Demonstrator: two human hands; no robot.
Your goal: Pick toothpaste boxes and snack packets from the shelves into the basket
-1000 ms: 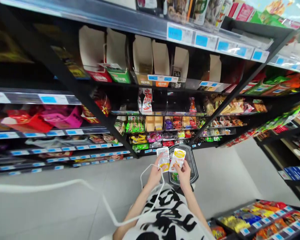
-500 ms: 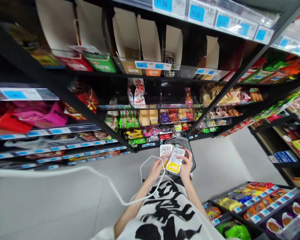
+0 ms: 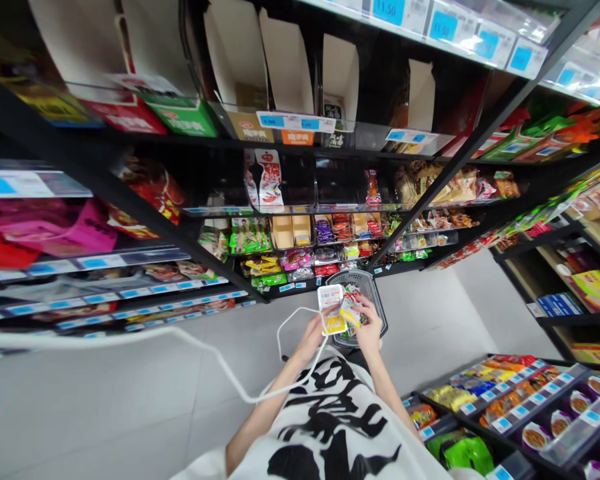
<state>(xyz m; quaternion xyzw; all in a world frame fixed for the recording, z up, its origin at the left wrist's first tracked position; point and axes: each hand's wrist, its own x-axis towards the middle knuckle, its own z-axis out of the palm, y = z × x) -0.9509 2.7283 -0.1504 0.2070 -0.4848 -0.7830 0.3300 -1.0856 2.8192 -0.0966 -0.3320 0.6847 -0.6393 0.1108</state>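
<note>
A flat white snack packet with a yellow end (image 3: 331, 297) is in my left hand (image 3: 311, 339), whose fingers close on its left side. My right hand (image 3: 370, 328) pinches a second white-and-yellow packet (image 3: 351, 316), turned at a steep angle so that little of its face shows. Both hands are over a dark grey shopping basket (image 3: 379, 308) with small colourful packets inside. My fingers hide parts of both packets.
Snack shelves (image 3: 300, 212) stand ahead, with boxes and bags on several levels. A white cord (image 3: 200, 344) crosses the view before my left arm. Low display bins (image 3: 510, 400) stand at the lower right, over grey floor (image 3: 145, 393).
The packet in my right hand has tipped from face-up to steeply angled and moved off the left packet, uncovering more of it and of the basket's contents. The view has shifted slightly.
</note>
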